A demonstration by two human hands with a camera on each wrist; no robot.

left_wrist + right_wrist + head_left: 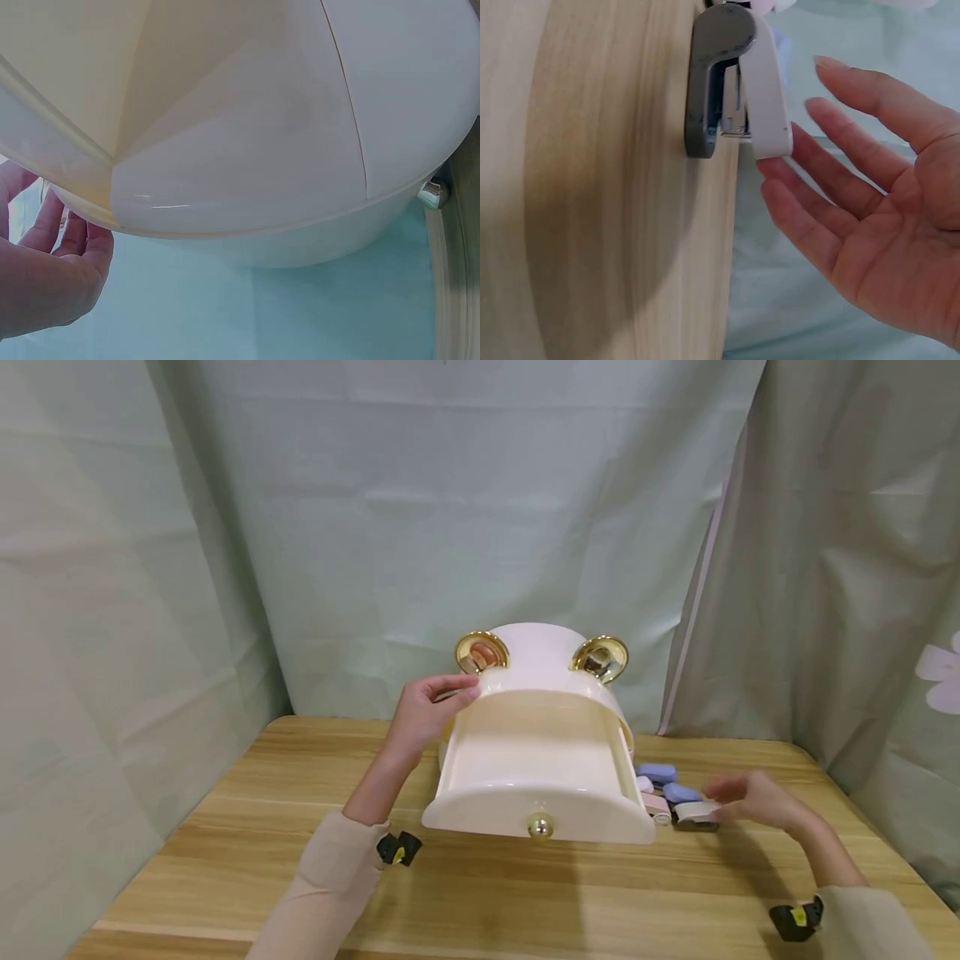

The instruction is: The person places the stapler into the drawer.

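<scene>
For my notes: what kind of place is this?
Probably a staged recording corner, not a home: a wooden table boxed in by hung cloth curtains, with a cream drawer box and a stapler.

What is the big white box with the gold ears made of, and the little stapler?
The box looks like glossy cream plastic: smooth, with soft light streaks. Its ears and knob shine like gold metal, perhaps only plated plastic. The stapler seems to have a matte grey base and white top, likely plastic, with a bright metal part inside. The table looks like pale wood grain, maybe laminate.
</scene>
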